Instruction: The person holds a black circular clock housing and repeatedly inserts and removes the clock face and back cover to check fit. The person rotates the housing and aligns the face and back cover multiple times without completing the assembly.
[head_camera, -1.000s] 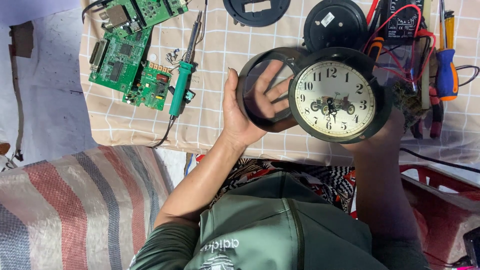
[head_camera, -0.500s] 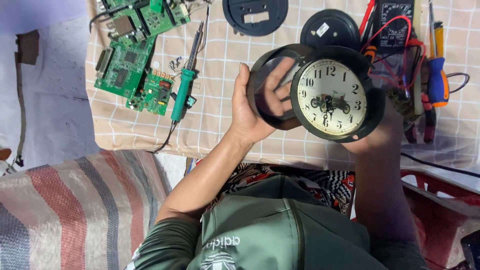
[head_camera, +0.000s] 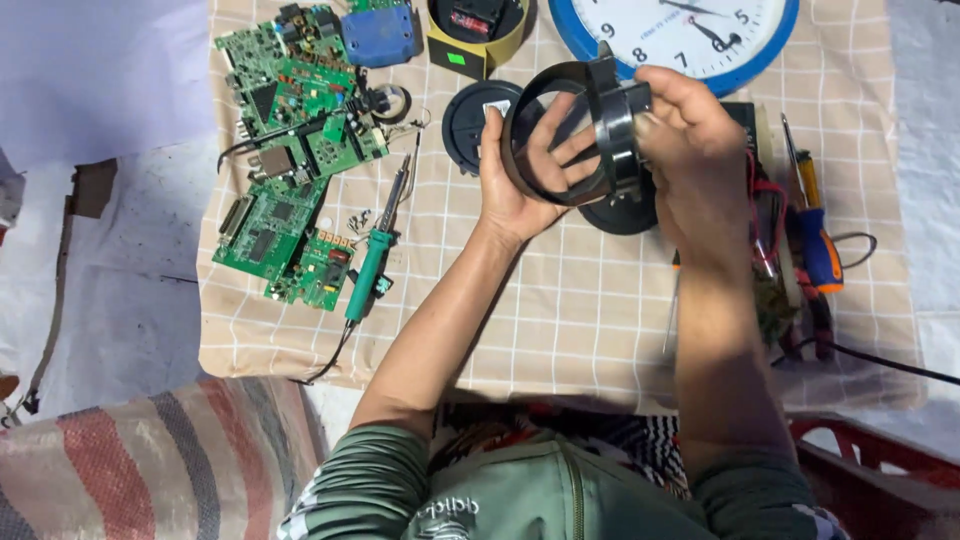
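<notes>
My left hand (head_camera: 515, 185) grips a black ring-shaped clock cover (head_camera: 545, 150) with a clear lens; my fingers show through it. My right hand (head_camera: 690, 150) holds the round black clock body (head_camera: 615, 110), turned edge-on so its dial is hidden. The cover and body touch each other above the checked cloth (head_camera: 590, 320). Both forearms reach up from the bottom of the view.
A blue-rimmed white wall clock (head_camera: 690, 30) lies at the top. Green circuit boards (head_camera: 290, 160) and a green-handled soldering iron (head_camera: 370, 270) sit left. Two black round discs (head_camera: 462, 125) (head_camera: 620, 218) lie under the hands. Screwdrivers and wires (head_camera: 815, 240) lie right; a red crate (head_camera: 880, 470) is at bottom right.
The clock faced the camera before; now it is turned edge-on and held higher over the cloth. The view has shifted, bringing the blue wall clock into sight.
</notes>
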